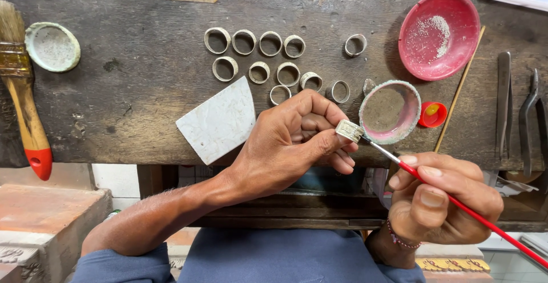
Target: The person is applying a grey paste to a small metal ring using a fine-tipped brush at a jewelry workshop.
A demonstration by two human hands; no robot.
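While the head camera looks straight down, the left hand (288, 140) is closed on a silver ring (349, 130), pinched between thumb and fingertips just over the near edge of the dark wooden tabletop (137, 100). The right hand (439, 200) is clamped on a thin red-handled brush (456, 203), held like a pen; its tip touches the ring's side.

Just beyond the ring stands a small round dish (390, 112) with a pink inside and a crusted rim, and beside that lies a red bottle cap (432, 114). Further back sits a red bowl (439, 35) holding a patch of pale powder — a thin wooden stick (459, 89) runs slanting past its right side.

Eleven more rings (268, 60) stand in two loose rows on the middle of the tabletop, well apart from the one held. Near them lies a white tile shard (218, 120), overhanging the near edge. At far left are a wide paintbrush (23, 89) with a red-tipped handle and a pale green lid (52, 46). At far right lie metal tweezers (503, 103) and pliers (531, 117) — side by side.
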